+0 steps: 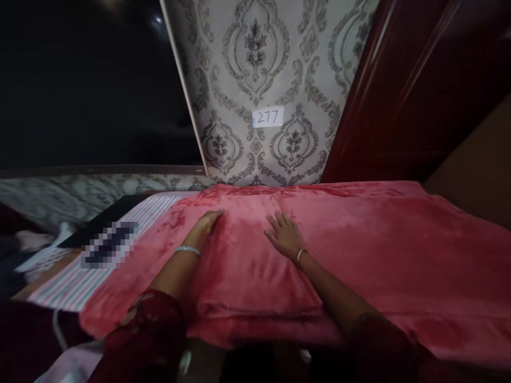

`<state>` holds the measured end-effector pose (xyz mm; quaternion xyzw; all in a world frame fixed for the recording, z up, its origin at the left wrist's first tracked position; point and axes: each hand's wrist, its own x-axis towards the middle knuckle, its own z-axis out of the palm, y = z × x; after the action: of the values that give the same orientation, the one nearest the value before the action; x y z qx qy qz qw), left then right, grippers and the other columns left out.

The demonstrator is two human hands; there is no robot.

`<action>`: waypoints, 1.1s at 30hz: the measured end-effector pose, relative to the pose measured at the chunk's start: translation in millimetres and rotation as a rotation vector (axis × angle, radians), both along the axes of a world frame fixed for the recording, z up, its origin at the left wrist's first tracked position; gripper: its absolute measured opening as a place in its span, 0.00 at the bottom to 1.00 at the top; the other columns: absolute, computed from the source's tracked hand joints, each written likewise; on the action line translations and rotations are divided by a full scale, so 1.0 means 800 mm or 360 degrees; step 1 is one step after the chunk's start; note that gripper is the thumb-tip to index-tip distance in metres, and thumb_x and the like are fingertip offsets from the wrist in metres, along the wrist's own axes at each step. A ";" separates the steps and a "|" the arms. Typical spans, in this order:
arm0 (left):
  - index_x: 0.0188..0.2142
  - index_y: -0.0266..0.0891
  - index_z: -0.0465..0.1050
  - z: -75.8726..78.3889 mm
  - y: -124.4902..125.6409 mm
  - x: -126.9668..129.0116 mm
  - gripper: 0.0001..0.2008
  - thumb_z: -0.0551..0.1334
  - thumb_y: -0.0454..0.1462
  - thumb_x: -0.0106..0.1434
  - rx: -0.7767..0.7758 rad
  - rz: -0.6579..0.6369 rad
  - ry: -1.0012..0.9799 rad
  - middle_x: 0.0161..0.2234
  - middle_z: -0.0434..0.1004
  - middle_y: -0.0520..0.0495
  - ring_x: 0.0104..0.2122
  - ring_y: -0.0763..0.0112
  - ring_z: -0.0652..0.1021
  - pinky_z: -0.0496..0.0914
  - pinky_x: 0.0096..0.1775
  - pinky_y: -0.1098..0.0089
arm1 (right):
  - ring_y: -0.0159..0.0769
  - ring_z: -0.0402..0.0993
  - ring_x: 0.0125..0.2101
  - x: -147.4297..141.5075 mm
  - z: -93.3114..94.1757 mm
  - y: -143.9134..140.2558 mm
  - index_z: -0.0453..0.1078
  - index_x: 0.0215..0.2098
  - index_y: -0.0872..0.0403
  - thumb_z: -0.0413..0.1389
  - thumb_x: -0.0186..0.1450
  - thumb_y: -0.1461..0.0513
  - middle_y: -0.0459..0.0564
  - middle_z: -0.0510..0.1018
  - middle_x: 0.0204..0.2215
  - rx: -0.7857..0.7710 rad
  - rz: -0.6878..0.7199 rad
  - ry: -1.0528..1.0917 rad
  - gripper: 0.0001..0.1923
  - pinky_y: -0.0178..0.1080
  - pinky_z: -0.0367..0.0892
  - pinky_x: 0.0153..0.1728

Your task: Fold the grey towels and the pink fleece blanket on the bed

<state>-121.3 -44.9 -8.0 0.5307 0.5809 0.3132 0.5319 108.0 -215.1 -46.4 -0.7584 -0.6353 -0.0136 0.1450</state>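
Note:
A pink plush blanket lies spread over a flat surface, with a folded part of it on top in the middle. My left hand rests on the left edge of that folded part, fingers curled along it. My right hand lies flat on top of the fold, fingers spread. Both wrists carry a silver bangle, and both sleeves are dark red.
A striped sheet shows under the blanket at the left. Behind stands a wall with grey damask wallpaper and a label reading 277. A dark window is at the left, a dark red door at the right.

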 end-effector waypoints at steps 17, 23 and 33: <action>0.37 0.35 0.74 -0.013 -0.151 -0.035 0.22 0.74 0.48 0.51 0.0011 0.0202 -0.0143 0.27 0.80 0.44 0.28 0.61 0.81 0.74 0.29 0.67 | 0.52 0.50 0.68 -0.002 0.005 -0.008 0.60 0.69 0.50 0.46 0.72 0.49 0.57 0.56 0.70 0.0104 0.0043 0.0045 0.30 0.54 0.53 0.61; 0.40 0.38 0.77 -0.018 -0.200 -0.082 0.30 0.76 0.53 0.42 -0.0063 -0.0044 -0.0453 0.42 0.83 0.37 0.45 0.51 0.82 0.78 0.44 0.60 | 0.52 0.71 0.53 0.012 0.052 0.038 0.78 0.48 0.57 0.46 0.71 0.58 0.63 0.80 0.47 -0.0004 0.0174 -0.0062 0.20 0.54 0.56 0.58; 0.53 0.48 0.74 -0.064 -0.249 -0.101 0.41 0.75 0.58 0.41 0.0011 0.0165 -0.0555 0.59 0.74 0.39 0.60 0.47 0.72 0.70 0.59 0.52 | 0.36 0.69 0.59 -0.027 0.056 0.228 0.66 0.65 0.54 0.49 0.70 0.63 0.52 0.73 0.61 -0.0132 0.0557 0.0165 0.25 0.34 0.63 0.56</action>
<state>-202.4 -243.8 -59.1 0.4396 0.5052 0.4294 0.6059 86.6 -32.5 -1.9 -0.6414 -0.7492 0.0772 0.1462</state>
